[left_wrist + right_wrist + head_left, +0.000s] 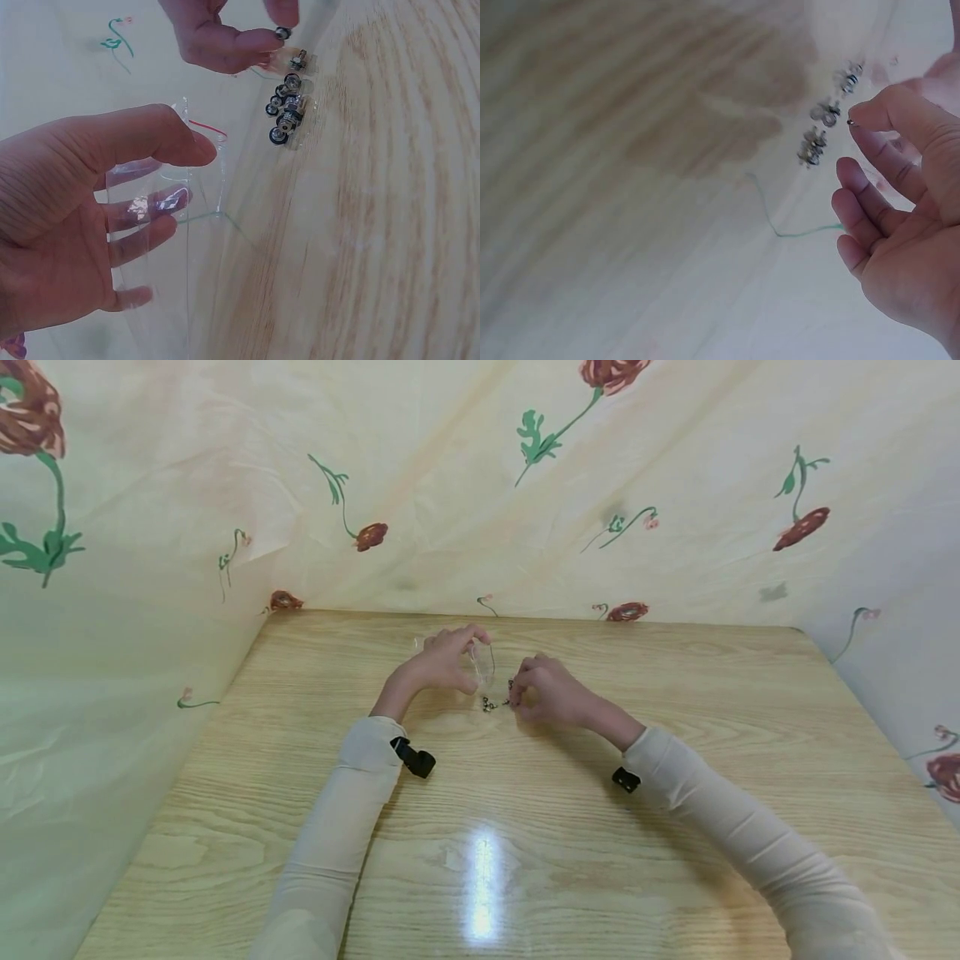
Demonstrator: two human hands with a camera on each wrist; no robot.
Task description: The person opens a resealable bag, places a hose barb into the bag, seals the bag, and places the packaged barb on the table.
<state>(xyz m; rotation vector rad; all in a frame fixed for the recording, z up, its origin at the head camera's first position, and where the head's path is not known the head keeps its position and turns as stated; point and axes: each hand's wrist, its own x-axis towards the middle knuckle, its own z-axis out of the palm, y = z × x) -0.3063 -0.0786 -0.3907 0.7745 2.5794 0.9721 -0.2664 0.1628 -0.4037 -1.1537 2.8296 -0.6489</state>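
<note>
My left hand [442,665] holds a clear plastic zip bag [166,277] with a red line along its mouth. The thumb lies at the mouth's edge, and the other fingers show through the film. To its right, my right hand [553,693] pinches a small metal fitting [283,33] with a dark ring between thumb and index finger; the other fingers are loosely bent in the right wrist view. Several similar metal fittings [288,112] lie grouped on the table between the hands. In the head view, part of the group is hidden by my right hand.
A pale wood-grain table [300,827] spreads under both arms, with a bright light reflection [482,885] near the front. Flower-printed sheeting [450,460] rises behind the table and at both sides. Black wrist straps [414,758] sit over the light sleeves.
</note>
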